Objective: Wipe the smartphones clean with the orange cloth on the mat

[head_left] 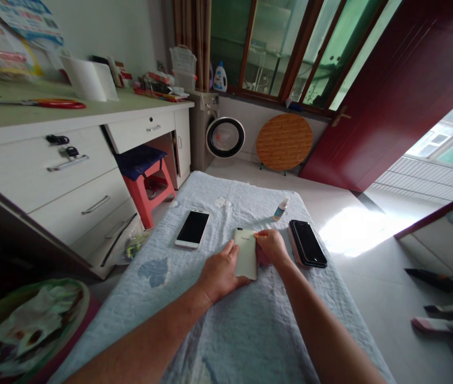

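Observation:
A pale gold smartphone (245,256) lies back side up on the cloth, its dark camera patch at the upper left corner. My left hand (220,269) is wrapped round its left side and lower end, with the thumb along the bottom edge. At the phone's upper right edge, my right hand (272,246) is closed in a pinch; whatever sits between those fingertips is too small to make out. To the left rests a white phone (193,229), dark screen up. A small spray bottle (280,209) stands beyond my right hand, and stacked black phones (307,244) lie to its right.
A pale blue quilted cloth (210,192) covers the surface. On the left are a white desk (70,181), a red stool (150,184) and a full waste bin (86,301). A washing machine (202,128) with its door ajar and a round wooden tabletop (284,141) stand behind.

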`<state>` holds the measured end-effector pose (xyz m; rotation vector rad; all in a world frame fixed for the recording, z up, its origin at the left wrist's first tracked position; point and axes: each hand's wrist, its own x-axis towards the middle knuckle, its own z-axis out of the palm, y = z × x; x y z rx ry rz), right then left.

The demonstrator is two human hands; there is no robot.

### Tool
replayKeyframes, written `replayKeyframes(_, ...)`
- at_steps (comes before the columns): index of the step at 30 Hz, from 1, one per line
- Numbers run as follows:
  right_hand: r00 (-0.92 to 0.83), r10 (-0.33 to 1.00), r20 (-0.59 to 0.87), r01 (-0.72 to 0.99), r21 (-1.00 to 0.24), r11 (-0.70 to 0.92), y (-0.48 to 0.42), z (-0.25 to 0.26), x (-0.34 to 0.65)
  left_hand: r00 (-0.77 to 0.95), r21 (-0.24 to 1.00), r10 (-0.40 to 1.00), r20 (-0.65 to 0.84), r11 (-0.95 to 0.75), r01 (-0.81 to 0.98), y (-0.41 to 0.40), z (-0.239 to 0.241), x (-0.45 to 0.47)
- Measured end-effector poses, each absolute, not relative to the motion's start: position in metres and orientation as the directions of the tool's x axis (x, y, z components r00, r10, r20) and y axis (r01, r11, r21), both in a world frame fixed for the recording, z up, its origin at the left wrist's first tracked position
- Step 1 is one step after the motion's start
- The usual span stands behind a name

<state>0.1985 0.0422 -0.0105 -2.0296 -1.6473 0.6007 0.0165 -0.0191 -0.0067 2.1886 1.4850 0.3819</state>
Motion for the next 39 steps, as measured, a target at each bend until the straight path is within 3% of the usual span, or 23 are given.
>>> replayKeyframes(8, 0.127, 0.985, -0.114, 0.744, -0.646, -0.17, 0.001, -0.008, 0.2, 0.362, 0.519, 0.932, -0.028, -0.296, 0.802, -0.02, -0.007, 0.018)
replayKeyframes(13, 0.123, 0.99, -0.064, 0.793, -0.594, -0.137, -0.026, -0.008, 0.2, 0.358, 0.511, 0.933, -0.019, -0.299, 0.806, -0.021, -0.008, 0.018)
replayKeyframes(26, 0.035, 0.992, -0.121, 0.786, -0.61, -0.103, -0.062, 0.005, 0.2, 0.35, 0.488, 0.937, -0.004, -0.304, 0.818, -0.021, -0.01, 0.02)
replayKeyframes(31, -0.051, 0.995, 0.086, 0.786, -0.611, 0.093, -0.059, 0.008, 0.192, 0.356, 0.515, 0.934, -0.023, -0.295, 0.805, -0.021, -0.007, 0.019)
replayKeyframes(35, -0.156, 0.969, 0.191, 0.842, -0.488, 0.232, -0.053, -0.001, 0.182, 0.359, 0.508, 0.933, -0.035, -0.292, 0.81, -0.02, -0.008, 0.019)
replayKeyframes(39, -0.177, 0.959, 0.219, 0.891, -0.379, 0.251, -0.032, -0.009, 0.184, 0.36, 0.51, 0.932, -0.035, -0.293, 0.809, -0.02, -0.01, 0.018)
